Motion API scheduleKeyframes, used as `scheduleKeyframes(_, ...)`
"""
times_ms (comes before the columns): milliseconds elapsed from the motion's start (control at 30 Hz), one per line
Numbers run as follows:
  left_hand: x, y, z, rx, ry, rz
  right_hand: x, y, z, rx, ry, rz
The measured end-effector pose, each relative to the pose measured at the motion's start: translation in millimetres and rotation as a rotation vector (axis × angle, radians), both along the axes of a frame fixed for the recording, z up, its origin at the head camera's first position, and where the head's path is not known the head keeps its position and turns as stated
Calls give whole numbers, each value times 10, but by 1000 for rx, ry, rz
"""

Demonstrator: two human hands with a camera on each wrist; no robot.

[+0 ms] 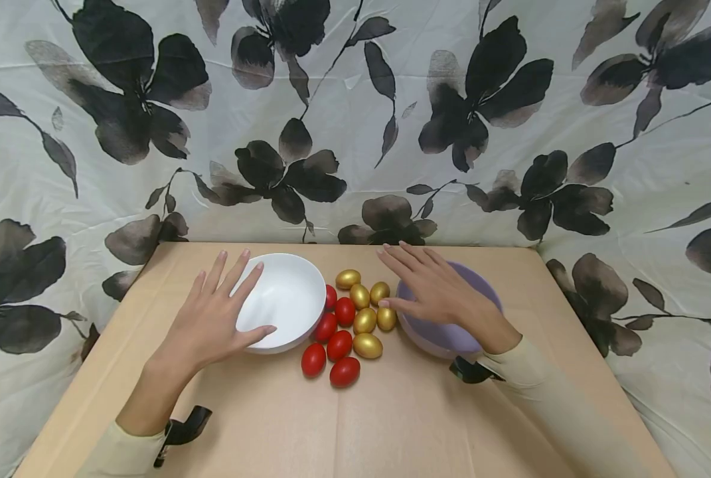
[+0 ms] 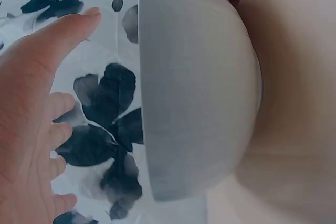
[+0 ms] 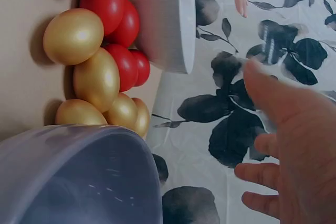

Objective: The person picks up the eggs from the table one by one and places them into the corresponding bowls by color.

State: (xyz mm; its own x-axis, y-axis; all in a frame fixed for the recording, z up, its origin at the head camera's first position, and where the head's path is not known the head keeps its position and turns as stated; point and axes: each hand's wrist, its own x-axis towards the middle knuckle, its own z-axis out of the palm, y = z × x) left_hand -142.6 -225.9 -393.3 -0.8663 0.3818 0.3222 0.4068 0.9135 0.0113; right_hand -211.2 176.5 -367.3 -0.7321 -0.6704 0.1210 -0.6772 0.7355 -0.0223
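Observation:
My left hand (image 1: 214,318), fingers spread and straight, hovers over the left side of a white bowl (image 1: 289,299). The left wrist view shows that hand apart from the white bowl's outer wall (image 2: 199,93). Over a purple bowl (image 1: 480,285) my right hand (image 1: 433,289) is held out with straight fingers and nothing in it. Several red eggs (image 1: 339,345) and several gold eggs (image 1: 364,320) lie grouped on the table between the bowls. The white bowl's inside looks bare; my right hand hides part of the purple bowl's inside.
The light wooden table (image 1: 391,425) ends at a far edge behind the bowls. A white cloth with dark flowers (image 1: 355,126) hangs behind it and lies along both sides. A black strap (image 1: 188,425) sits at my left wrist, another black piece (image 1: 471,370) at the right.

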Motion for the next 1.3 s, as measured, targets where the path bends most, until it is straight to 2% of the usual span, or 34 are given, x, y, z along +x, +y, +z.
scheduleKeyframes(167,-39,-97,-52,56,-31,19,-107,-47,10,0,-33,-8)
scheduleKeyframes(300,-73,-160,-70,124,-127,67,-207,-82,24,-44,-83,1)
scheduleKeyframes(433,-114,-216,-118,262,-234,118,-330,-109,32,-78,-142,13)
scheduleKeyframes(667,-196,-340,-262,517,-308,128,-515,-166,53,-65,-228,68)
scheduleKeyframes(900,-215,-400,-284,674,-442,243,-667,-256,54,-54,-242,70)
scheduleKeyframes(1067,-221,-440,-306,792,-556,296,-763,-307,44,-64,-263,70)
scheduleKeyframes(1167,-212,-464,-320,878,-597,309,-819,-339,27,-43,-280,76)
scheduleKeyframes(1300,-212,-498,-359,969,-615,295,-891,-394,2,-19,-314,93)
